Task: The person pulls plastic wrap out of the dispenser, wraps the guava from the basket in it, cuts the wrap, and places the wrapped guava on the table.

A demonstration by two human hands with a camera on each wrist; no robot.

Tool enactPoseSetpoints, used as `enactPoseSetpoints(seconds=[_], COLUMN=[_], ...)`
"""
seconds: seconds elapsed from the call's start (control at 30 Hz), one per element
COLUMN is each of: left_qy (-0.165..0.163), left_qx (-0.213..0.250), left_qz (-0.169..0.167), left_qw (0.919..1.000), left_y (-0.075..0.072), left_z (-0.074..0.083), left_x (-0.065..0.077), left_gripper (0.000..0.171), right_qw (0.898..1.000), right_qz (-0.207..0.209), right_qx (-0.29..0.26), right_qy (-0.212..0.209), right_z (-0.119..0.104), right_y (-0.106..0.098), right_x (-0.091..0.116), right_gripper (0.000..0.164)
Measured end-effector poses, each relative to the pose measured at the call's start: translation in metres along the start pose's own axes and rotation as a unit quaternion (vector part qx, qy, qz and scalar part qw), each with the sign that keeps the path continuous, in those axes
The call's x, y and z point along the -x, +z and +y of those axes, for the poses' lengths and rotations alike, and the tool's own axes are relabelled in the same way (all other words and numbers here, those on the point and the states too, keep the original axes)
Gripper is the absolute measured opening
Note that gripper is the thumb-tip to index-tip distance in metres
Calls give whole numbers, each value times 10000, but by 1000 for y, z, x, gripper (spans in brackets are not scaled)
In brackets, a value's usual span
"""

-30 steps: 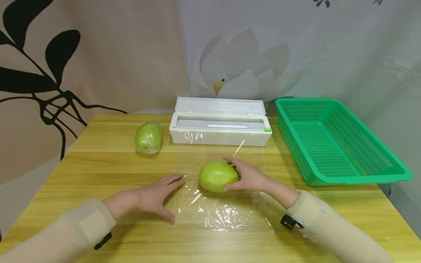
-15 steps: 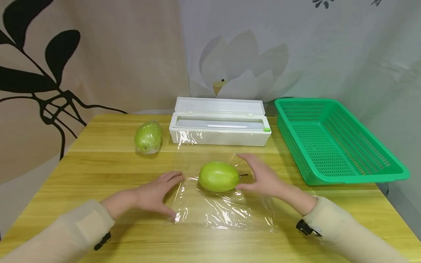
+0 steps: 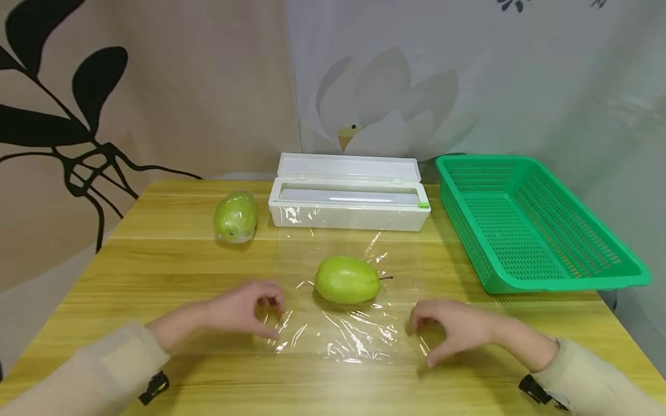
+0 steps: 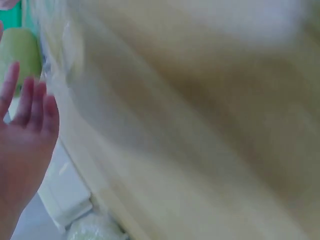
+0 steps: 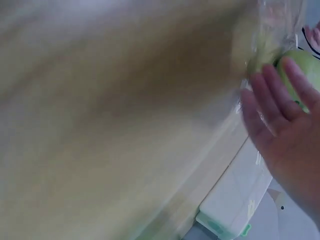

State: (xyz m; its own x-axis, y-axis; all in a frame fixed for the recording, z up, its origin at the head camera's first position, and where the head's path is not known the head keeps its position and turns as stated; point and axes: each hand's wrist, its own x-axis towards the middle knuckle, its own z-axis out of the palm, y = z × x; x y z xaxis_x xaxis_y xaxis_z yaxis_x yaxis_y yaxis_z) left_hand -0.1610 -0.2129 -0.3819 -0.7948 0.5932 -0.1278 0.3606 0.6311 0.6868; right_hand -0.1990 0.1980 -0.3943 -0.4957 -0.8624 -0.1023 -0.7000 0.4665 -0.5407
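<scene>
A green pear [image 3: 347, 280] with a thin dark stem lies on its side on a sheet of clear cling film [image 3: 359, 335], spread on the wooden table. My left hand [image 3: 244, 312] is by the film's left edge, fingers loosely bent and thumb apart, with nothing between them. Near the front right corner of the film is my right hand [image 3: 455, 329], its fingers bent and thumb spread, also holding nothing. Fingers [image 4: 36, 107] of the left hand show loosely extended in the left wrist view; the right wrist view shows the right hand [image 5: 290, 115] much the same.
Behind the pear stands a white cling film box [image 3: 348, 216], lid up, with film running out of its front. A film-wrapped green fruit [image 3: 236, 216] sits left of it. A green plastic basket [image 3: 572, 286] stands at the right edge of the table [image 3: 171, 266].
My right hand has let go of the pear and moved right and toward me, to the film's right side. The left hand's fingers have bent in more. The pear has stayed in place.
</scene>
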Motion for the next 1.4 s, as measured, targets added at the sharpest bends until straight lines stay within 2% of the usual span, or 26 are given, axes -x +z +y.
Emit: enactPoseSetpoints(seconds=[0.1,0.2,0.27,0.33,0.47,0.63,0.7,0.8,1.0,1.17,1.4], left_qy=[326,777,1003,1185,1326,1059,821,631,541,538,336], left_qx=[2,-738,-1258,-1528,-1538,-1223,-1033,-944,-961,-592,-181], left_qz=[-465,-676,-697,-670,-668,-913,-1060,-1177,-1167,-1161,-1345], left_qw=[9984,9919,9845,9788,9769,9826,9856,9865,9870,9900,9902], left_y=[9,18,21,22,20,16,14,13,12,5,-8], left_z=[-1,-2,-2,-2,-2,1,2,3,3,4,12], left_x=[6,9,10,9,7,7,6,6,5,4,6], left_gripper=[34,34,34,29,17,13,14,19,14,11,11], right_qw=[9995,9984,9966,9946,9920,9927,9950,9975,9990,9986,9978], right_qz=[-293,-321,-292,-239,-102,-96,-183,-285,-397,-505,-544], right_qx=[106,461,717,900,1017,937,764,473,134,-55,-309], right_qy=[38,-102,-266,-456,-746,-746,-617,-439,-184,-109,-199], right_z=[-1,-1,0,0,1,0,0,1,2,2,-2], right_y=[7,12,14,15,14,9,5,1,-7,-12,-19], right_x=[3,3,3,3,3,3,4,6,8,8,9], right_gripper=[47,44,39,31,20,15,14,15,13,10,7])
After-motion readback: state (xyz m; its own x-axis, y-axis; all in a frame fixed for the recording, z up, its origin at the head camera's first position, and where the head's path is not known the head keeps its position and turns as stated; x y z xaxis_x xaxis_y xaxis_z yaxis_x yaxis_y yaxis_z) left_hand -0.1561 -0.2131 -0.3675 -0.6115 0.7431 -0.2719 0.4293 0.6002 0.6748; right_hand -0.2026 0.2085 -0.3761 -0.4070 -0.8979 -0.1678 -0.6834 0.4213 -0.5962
